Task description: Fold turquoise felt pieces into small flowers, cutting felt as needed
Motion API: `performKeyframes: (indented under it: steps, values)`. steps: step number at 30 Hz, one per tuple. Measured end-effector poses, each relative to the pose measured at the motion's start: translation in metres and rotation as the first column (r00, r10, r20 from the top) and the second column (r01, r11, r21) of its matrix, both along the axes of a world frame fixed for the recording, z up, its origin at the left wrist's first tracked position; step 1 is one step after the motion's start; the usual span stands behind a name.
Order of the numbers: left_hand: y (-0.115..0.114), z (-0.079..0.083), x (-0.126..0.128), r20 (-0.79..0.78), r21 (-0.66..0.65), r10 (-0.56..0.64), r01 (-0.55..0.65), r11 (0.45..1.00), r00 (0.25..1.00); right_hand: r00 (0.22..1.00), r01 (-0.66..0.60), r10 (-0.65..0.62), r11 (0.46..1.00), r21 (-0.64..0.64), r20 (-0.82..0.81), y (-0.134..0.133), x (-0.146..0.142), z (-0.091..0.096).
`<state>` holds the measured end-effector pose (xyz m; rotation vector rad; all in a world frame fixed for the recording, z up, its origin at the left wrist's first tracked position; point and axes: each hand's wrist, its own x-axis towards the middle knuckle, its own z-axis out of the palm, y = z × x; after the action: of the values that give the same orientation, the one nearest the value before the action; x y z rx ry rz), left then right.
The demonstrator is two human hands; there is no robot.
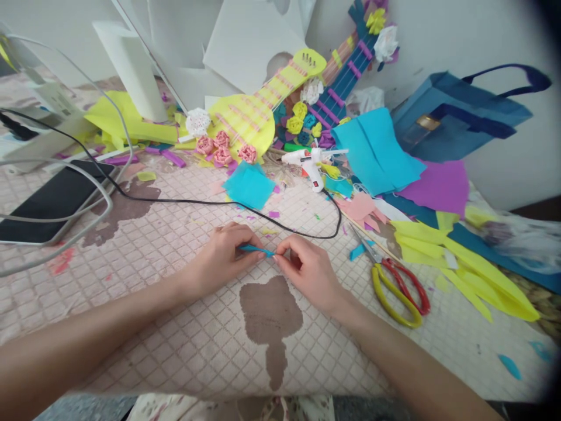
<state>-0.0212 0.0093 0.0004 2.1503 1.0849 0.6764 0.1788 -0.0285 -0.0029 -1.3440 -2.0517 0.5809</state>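
Note:
My left hand (223, 257) and my right hand (307, 269) meet over the quilted pink cloth (175, 327). Both pinch a thin blue foam strip (256, 250) between them. The left hand's fingers are curled round the strip's left end. The right hand's thumb and forefinger close on its right tip. A square blue foam sheet (249, 186) lies just beyond the hands. Scissors with red and yellow handles (397, 286) rest on the cloth to the right of my right hand.
A white glue gun (312, 164) lies behind, its black cord (175, 202) crossing the cloth. A yellow foam guitar (258, 111) and a blue one (342, 82) with foam flowers lean at the back. A phone (52, 202) lies left. Foam scraps and a blue bag (460, 111) sit right.

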Motion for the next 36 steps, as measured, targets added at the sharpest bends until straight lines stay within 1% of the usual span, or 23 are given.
performKeyframes:
  steps: [4, 6, 9, 11, 17, 23, 26, 28, 30, 33, 36]
  values:
    - [-0.002, 0.003, 0.001, 0.074, -0.052, 0.017, -0.014, 0.999, 0.997, 0.995, 0.043, -0.05, 0.996, -0.076, -0.087, 0.001, -0.003, 0.003]
    - [-0.004, 0.004, 0.002, 0.105, -0.062, 0.012, -0.006, 0.998, 0.994, 0.993, 0.015, -0.025, 0.996, -0.087, -0.119, 0.001, -0.005, 0.004]
    - [-0.006, 0.007, 0.003, 0.126, -0.062, 0.007, 0.001, 0.998, 0.992, 0.991, -0.061, 0.049, 0.994, -0.093, -0.124, 0.002, -0.006, 0.005]
    - [-0.006, 0.007, 0.003, 0.138, -0.07, 0.009, 0.001, 0.998, 0.99, 0.989, -0.077, 0.061, 0.991, -0.11, -0.137, 0.001, -0.006, 0.005]
    - [-0.007, 0.009, 0.001, 0.192, -0.141, 0.022, 0.005, 0.99, 0.981, 0.974, -0.032, -0.003, 0.989, -0.146, -0.228, 0.001, -0.005, 0.007]
    - [-0.005, 0.011, 0.0, 0.21, -0.158, 0.049, -0.016, 0.987, 0.976, 0.951, 0.006, -0.061, 0.984, -0.178, -0.303, 0.001, -0.001, 0.008]
    - [-0.003, 0.01, -0.002, 0.209, -0.172, 0.068, -0.031, 0.985, 0.975, 0.927, -0.007, -0.094, 0.963, -0.268, -0.364, 0.001, 0.004, 0.006]
    - [-0.002, 0.01, -0.003, 0.197, -0.193, 0.074, -0.035, 0.98, 0.978, 0.91, -0.04, -0.117, 0.93, -0.364, -0.398, 0.002, 0.008, 0.006]
    - [-0.001, 0.01, -0.004, 0.187, -0.215, 0.077, -0.036, 0.976, 0.979, 0.888, -0.072, -0.134, 0.905, -0.42, -0.441, 0.003, 0.011, 0.007]
    - [-0.001, 0.01, -0.005, 0.19, -0.252, 0.076, -0.026, 0.967, 0.979, 0.869, -0.103, -0.132, 0.894, -0.435, -0.477, 0.005, 0.012, 0.009]
    - [-0.002, 0.01, -0.003, 0.206, -0.277, 0.074, -0.014, 0.961, 0.976, 0.89, -0.127, -0.081, 0.902, -0.413, -0.45, 0.005, 0.007, 0.01]
